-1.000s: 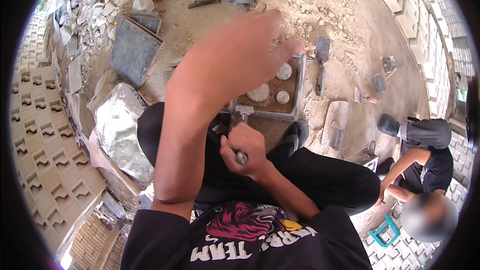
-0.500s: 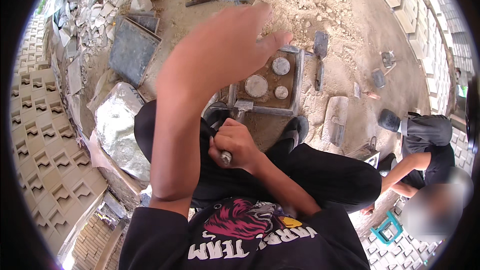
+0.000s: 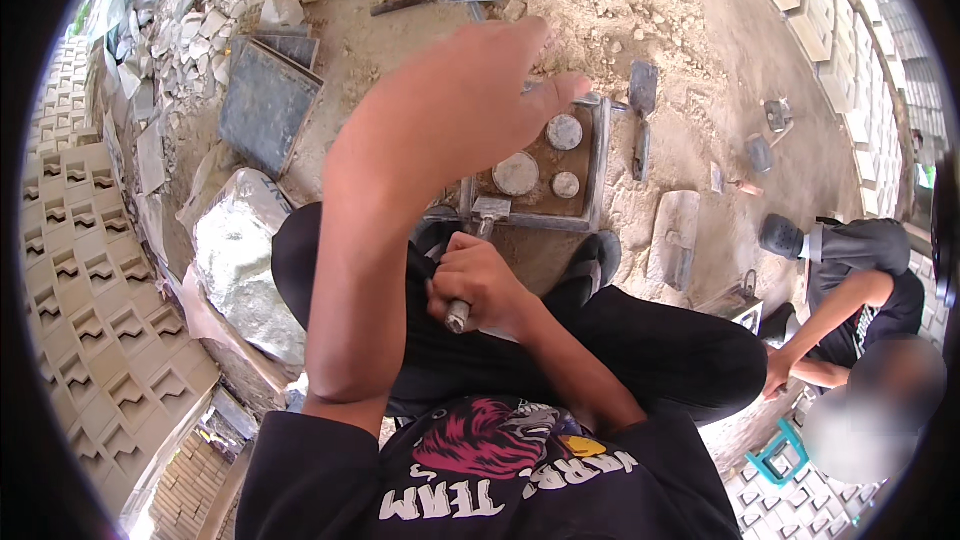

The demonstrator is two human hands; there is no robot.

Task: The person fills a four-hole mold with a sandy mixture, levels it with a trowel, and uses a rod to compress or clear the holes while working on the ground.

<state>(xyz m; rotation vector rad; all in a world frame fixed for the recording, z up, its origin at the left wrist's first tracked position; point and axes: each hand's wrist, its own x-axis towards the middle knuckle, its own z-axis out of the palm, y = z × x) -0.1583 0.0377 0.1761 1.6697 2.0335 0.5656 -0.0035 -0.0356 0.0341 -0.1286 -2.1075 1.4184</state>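
Right hand [image 3: 482,282] wrapped round grey flat-headed metal tool [image 3: 492,207], presumably for control, head by grey rectangular metal-looking frame [image 3: 550,222]. Left hand [image 3: 455,95] raised, thumb spread, seemingly empty.

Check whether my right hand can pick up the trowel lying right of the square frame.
Probably not as things stand: the right hand is closed around a tool's handle, so likely needs freeing first, though nothing visible lies over the trowel.

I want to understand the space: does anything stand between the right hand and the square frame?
Only the held tool visibly stands between the right hand and the square frame; its blade overlaps the near rim in this view. The left hand hides the far-left corner.
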